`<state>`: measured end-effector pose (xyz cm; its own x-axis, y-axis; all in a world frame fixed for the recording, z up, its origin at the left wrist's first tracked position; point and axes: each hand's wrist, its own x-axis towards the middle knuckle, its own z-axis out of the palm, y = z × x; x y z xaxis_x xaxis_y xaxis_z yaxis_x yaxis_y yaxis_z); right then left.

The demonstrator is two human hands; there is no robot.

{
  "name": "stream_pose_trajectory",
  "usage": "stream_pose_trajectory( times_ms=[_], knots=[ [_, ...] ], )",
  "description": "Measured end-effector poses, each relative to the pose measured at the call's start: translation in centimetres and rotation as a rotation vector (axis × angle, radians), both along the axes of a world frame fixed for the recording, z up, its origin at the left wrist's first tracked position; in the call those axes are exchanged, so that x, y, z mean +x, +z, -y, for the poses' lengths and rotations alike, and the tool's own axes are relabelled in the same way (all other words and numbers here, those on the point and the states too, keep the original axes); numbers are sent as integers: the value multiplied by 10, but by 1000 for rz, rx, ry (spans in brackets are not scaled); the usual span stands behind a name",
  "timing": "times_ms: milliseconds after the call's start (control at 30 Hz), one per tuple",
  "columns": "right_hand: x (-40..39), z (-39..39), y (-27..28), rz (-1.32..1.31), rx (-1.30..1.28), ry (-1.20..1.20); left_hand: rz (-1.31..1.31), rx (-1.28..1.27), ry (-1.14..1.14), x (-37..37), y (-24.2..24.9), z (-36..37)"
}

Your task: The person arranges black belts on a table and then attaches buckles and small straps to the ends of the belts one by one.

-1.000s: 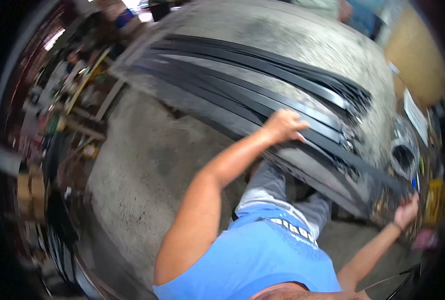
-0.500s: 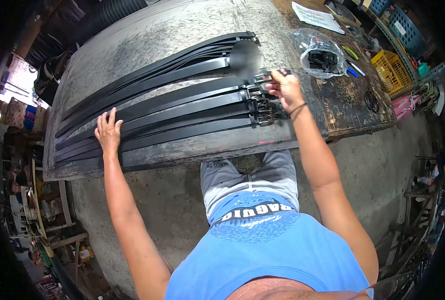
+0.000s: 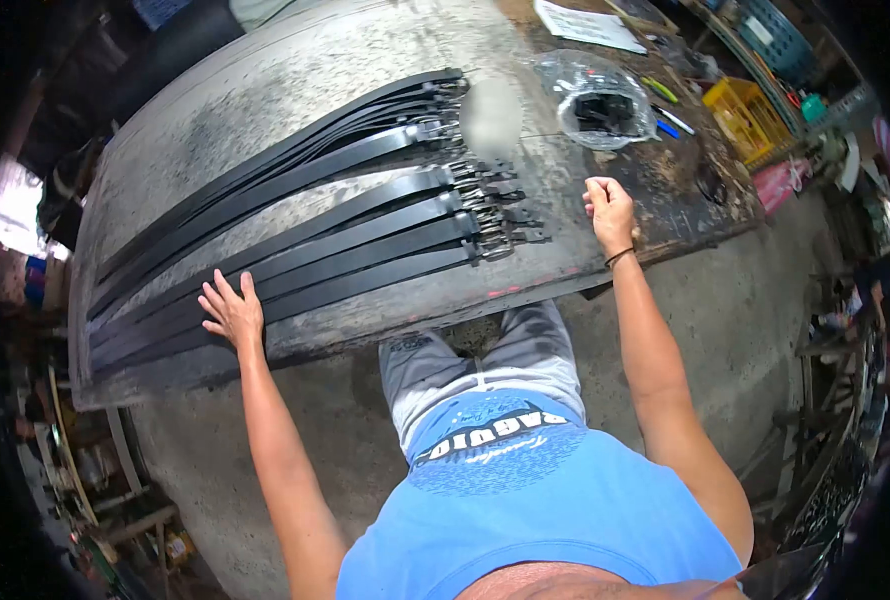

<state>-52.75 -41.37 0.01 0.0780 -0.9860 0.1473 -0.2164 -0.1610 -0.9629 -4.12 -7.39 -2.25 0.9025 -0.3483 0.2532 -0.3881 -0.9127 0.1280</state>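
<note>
Black belts (image 3: pixel 360 258) lie side by side in a near group on the table, buckles to the right. Over their left part rests my left hand (image 3: pixel 235 309), open with its fingers spread. Metal buckles (image 3: pixel 490 212) cluster at the right ends of these belts. To the right of the buckles, apart from them, is my right hand (image 3: pixel 610 210), above the table. Its fingers are curled together; whatever they hold, if anything, is hidden. Behind the near group lies a second bundle of black belts (image 3: pixel 295 165), also with buckles at the right.
A clear plastic bag (image 3: pixel 605 98) with dark pieces inside stands on the worn wooden table (image 3: pixel 680 215). Pens (image 3: pixel 672 120) lie beside it. Printed paper (image 3: pixel 590 27) is at the back. A yellow crate (image 3: pixel 748 122) sits past the right edge. A blurred round patch covers part of the tabletop.
My right hand has left the buckles and moved right. My left hand has slid slightly right along the belts, fingers more spread. The camera view has shifted a little.
</note>
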Motion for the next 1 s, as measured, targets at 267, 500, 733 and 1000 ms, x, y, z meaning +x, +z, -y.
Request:
stream_pose_trajectory(
  times_ms=[267, 500, 733, 1000],
  knots=[
    [-50, 53, 40, -325, -523, -256, 165, -80, -252, -19, -15, 14],
    [-16, 119, 52, -666, -377, -101, 88, -66, -194, -26, -8, 15],
    [27, 131, 63, -976, -368, -14, 98, -103, -216, -30, -1, 19],
    [12, 124, 75, -834, -491, -55, 63, -143, -226, -32, 4, 19]
  ],
)
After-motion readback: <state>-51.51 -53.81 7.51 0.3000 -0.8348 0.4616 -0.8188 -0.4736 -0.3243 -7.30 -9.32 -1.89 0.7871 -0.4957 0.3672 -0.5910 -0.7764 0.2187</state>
